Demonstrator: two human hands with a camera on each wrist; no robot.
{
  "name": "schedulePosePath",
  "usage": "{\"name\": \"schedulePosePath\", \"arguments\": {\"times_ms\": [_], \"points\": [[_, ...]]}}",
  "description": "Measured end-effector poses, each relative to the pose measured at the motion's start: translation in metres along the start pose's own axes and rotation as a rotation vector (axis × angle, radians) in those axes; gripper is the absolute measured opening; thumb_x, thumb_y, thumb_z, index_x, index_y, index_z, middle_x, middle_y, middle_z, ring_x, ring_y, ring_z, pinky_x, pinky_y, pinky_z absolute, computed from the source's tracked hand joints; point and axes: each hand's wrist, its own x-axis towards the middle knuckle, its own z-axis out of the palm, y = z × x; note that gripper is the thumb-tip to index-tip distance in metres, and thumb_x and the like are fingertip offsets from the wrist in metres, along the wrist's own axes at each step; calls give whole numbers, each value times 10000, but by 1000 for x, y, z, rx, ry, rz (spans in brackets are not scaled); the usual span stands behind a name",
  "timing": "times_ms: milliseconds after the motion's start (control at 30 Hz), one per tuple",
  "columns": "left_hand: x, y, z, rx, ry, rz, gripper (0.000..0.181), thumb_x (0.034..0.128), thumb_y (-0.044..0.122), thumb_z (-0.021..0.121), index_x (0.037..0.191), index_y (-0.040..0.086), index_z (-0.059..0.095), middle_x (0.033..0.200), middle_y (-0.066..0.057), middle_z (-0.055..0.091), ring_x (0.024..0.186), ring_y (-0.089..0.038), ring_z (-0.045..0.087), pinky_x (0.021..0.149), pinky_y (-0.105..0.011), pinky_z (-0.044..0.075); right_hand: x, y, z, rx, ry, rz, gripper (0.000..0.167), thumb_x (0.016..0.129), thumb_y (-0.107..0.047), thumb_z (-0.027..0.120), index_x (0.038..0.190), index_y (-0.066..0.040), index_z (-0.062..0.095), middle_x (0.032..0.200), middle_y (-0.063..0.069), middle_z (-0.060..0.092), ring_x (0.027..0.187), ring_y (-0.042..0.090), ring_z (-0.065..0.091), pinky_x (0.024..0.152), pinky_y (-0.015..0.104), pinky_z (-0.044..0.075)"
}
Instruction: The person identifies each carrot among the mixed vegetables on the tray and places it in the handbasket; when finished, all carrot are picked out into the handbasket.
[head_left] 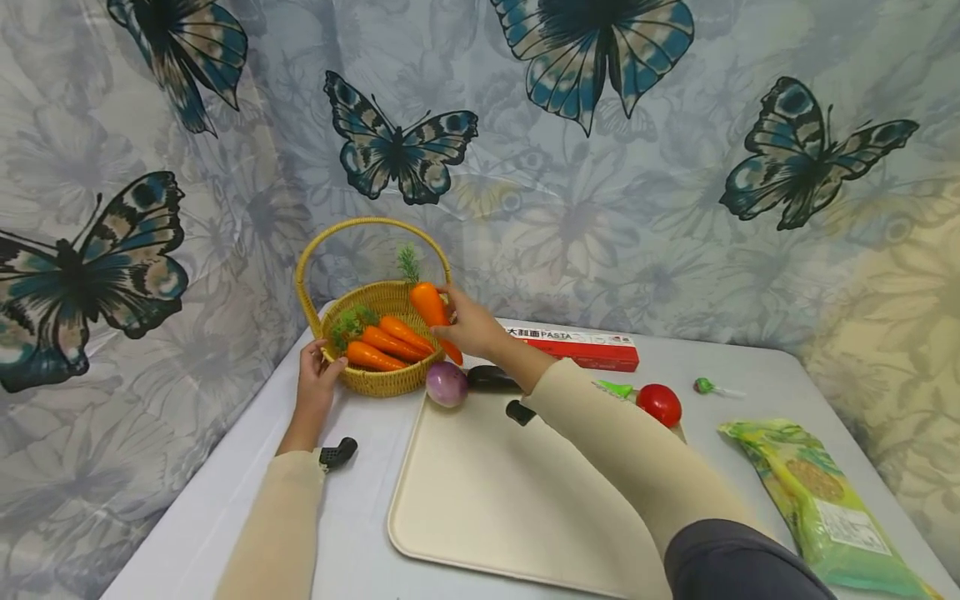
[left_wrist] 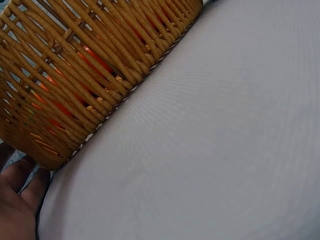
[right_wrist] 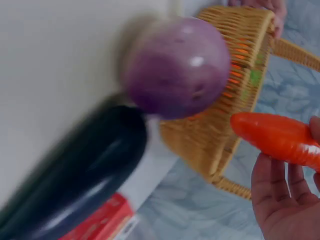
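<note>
A yellow wicker basket [head_left: 384,384] with a tall arched handle stands at the back left, several orange carrots [head_left: 390,342] with green tops lying inside. My left hand [head_left: 315,385] grips the basket's left rim with the thumb on the edge; in the left wrist view its fingers [left_wrist: 35,187] touch the woven side. Over the basket's right rim, my right hand [head_left: 474,327] holds another carrot [head_left: 429,303], leafy top up and tip pointing down. The right wrist view shows this carrot [right_wrist: 275,134] between thumb and fingers, beside the basket.
A purple onion [head_left: 447,384] and a dark eggplant [head_left: 491,378] lie by a cream tray [head_left: 480,483]. Behind is a red pasta box [head_left: 600,354]. Rightward are a tomato [head_left: 659,405], a green pepper [head_left: 617,388], a lollipop [head_left: 705,386] and a green-yellow bag [head_left: 825,508].
</note>
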Motion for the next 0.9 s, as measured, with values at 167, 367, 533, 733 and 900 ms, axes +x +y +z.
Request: {"name": "schedulePosePath", "arguments": {"times_ms": [167,367,533,733,900], "points": [[-5,16,4,-13,-9,-3,556,968,65,554,1416,44,224,1573,-186,172,1436,-274,202,1118,-389,268,30,-14,8,-14,18,-44,721,908,-215,710,1505,-195,305,1135,60,602,956,189,600,801,349,516],[-7,14,7,-15,-10,-20,560,971,68,555,1423,37,226,1581,-174,154,1443,-254,183,1135,-394,238,43,-12,22,-50,98,-54,692,925,-213,691,1502,-170,311,1256,68,589,1066,212,583,904,391,480],[0,-5,4,0,9,-3,554,969,108,577,1414,79,248,1580,-151,182,1441,-245,194,1141,-393,226,44,11,37,-97,156,-3,677,909,-201,711,1482,-151,354,1250,70,595,1088,215,580,926,373,478],[5,-12,0,1,12,11,535,974,129,585,1402,113,264,1567,-128,220,1433,-212,216,1135,-376,243,46,20,48,-194,200,70,698,880,-241,744,1474,-138,391,1289,81,583,1154,252,550,974,392,444],[-2,5,1,-1,-3,-1,561,968,90,575,1416,48,240,1564,-173,206,1437,-257,203,1134,-409,243,48,18,52,-226,208,89,672,872,-206,751,1446,-83,425,1312,109,569,1194,280,531,1005,403,426]]}}
